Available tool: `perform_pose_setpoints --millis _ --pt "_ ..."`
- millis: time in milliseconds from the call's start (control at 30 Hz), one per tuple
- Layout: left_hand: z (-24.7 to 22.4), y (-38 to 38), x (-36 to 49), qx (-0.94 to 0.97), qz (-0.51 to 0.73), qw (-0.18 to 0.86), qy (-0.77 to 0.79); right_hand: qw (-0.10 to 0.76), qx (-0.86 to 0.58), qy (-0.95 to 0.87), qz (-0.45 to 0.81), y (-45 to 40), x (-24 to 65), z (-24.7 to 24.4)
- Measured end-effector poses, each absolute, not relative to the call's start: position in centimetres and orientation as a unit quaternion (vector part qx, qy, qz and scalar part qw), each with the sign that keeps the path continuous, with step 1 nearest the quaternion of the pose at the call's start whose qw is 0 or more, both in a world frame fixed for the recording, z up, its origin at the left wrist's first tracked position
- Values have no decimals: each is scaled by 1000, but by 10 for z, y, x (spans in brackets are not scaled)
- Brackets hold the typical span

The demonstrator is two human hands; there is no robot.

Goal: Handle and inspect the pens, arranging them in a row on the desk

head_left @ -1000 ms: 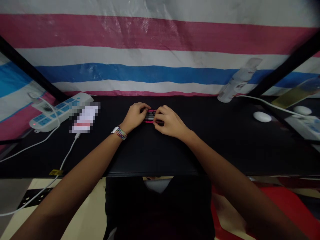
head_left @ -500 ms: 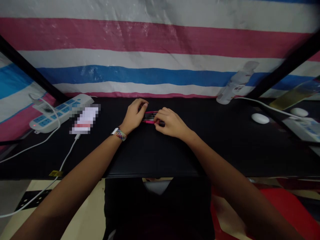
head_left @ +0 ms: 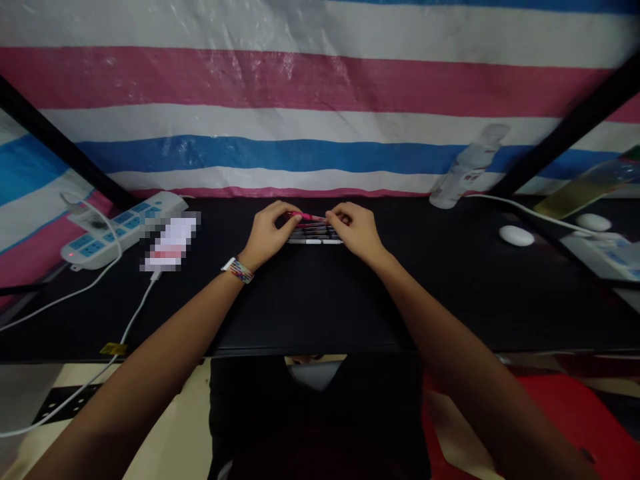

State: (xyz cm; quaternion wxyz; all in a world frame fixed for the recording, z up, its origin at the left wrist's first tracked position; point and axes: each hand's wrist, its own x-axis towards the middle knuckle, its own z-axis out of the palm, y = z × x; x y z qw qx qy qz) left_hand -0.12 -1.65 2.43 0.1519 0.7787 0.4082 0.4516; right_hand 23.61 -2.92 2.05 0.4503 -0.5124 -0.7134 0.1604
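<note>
A pink pen (head_left: 313, 217) is held level between my two hands, just above a row of pens. My left hand (head_left: 270, 233) pinches its left end between thumb and fingers. At the other end, the fingertips of my right hand (head_left: 359, 230) are closed on it. Below lie several dark pens (head_left: 315, 231) side by side on the black table (head_left: 310, 300), with a white pen (head_left: 314, 241) nearest me. My hands cover some of the pens' ends. A patterned band with a watch (head_left: 238, 269) circles my left wrist.
To the left are a white power strip (head_left: 123, 227), a blurred-out phone (head_left: 173, 241) and its white cable (head_left: 135, 310). A clear bottle (head_left: 465, 170) stands at the back right. White oval objects (head_left: 517, 235) and a bottle of yellowish liquid (head_left: 585, 190) are farther right.
The pink pen has gone from the near side of the row to up between both hands at the far side. My right hand has shifted right, uncovering more pens.
</note>
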Motion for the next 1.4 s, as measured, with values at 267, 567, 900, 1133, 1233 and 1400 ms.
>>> perform_pose_setpoints --millis 267,567,900,1133,1233,1400 --pt "22 -12 -4 757 481 160 412 537 -461 -517 481 -15 240 15" --pt "18 -9 -6 744 464 213 431 587 -405 -493 498 -16 237 14" --pt "16 -3 -7 705 510 281 405 583 -403 -470 526 -17 237 14" --pt "13 0 -7 700 530 289 381 589 -389 -454 543 -18 237 15" --pt "14 0 -8 691 548 288 373 590 -389 -450 546 -17 237 15" --pt "15 -1 -7 696 526 302 385 589 -386 -446 552 -15 238 13"
